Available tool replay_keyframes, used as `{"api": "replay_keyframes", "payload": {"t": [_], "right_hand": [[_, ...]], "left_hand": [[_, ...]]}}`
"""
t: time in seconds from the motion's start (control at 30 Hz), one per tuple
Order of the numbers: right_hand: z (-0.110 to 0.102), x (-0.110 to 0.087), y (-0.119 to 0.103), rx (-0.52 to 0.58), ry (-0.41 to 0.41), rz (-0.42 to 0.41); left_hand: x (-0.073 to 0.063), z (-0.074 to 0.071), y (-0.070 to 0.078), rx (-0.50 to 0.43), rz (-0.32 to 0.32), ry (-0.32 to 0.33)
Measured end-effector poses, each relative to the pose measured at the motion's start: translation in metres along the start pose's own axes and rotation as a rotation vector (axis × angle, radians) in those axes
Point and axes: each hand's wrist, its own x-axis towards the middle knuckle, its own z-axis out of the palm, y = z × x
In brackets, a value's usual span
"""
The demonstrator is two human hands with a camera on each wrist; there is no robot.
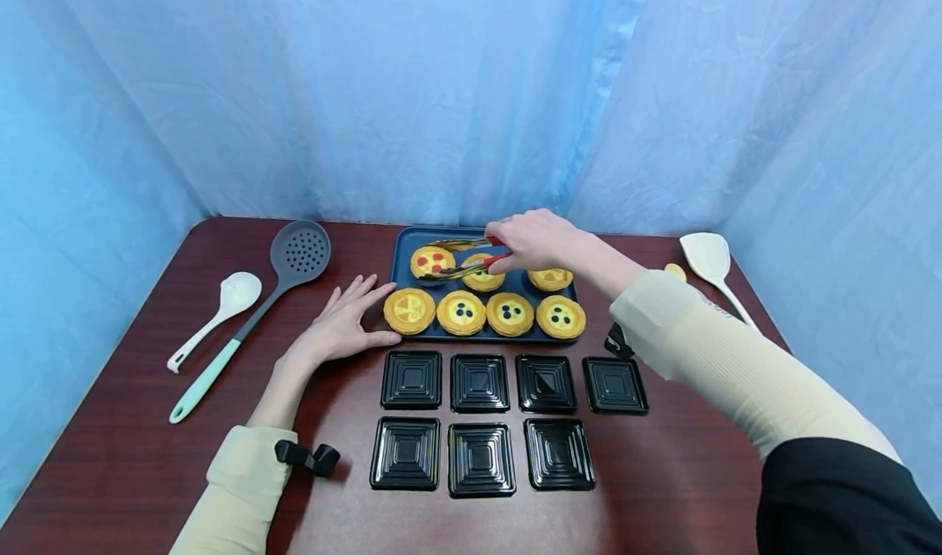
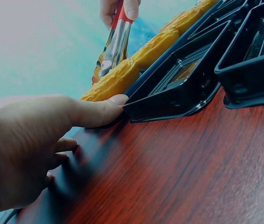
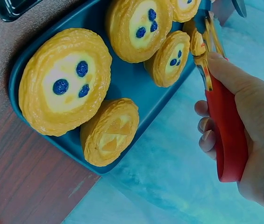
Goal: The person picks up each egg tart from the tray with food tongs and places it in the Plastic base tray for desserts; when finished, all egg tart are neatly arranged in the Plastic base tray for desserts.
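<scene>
My right hand [image 1: 537, 240] grips metal tongs [image 3: 210, 39] by their red handles [image 3: 227, 135]. In the head view the tongs' arms lie on either side of an egg tart with red topping [image 1: 432, 261], at the back left of the blue tray [image 1: 486, 333]; whether they press on it I cannot tell. My left hand [image 1: 340, 326] lies by the tray's front left corner, fingers spread, thumb at the corner near a tart with yellow pieces [image 1: 409, 311]. Other tarts on the tray have dark berries [image 1: 510, 315] or yellow pieces [image 1: 550, 279].
Several black square plastic trays [image 1: 479, 383] lie in two rows before the blue tray. To the left are a grey skimmer [image 1: 300, 252] and a white ladle [image 1: 238, 293]. A white spatula [image 1: 708, 258] and a partly hidden yellow item [image 1: 675, 272] are at right.
</scene>
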Motion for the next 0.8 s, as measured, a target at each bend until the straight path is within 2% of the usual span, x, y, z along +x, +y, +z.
{"api": "replay_keyframes", "payload": {"t": [0.8], "right_hand": [[-0.0039,-0.0029,0.0026,-0.012,0.003,-0.008]], "left_hand": [[0.0015,0.0016,0.0018,0.001,-0.003,-0.001]]}}
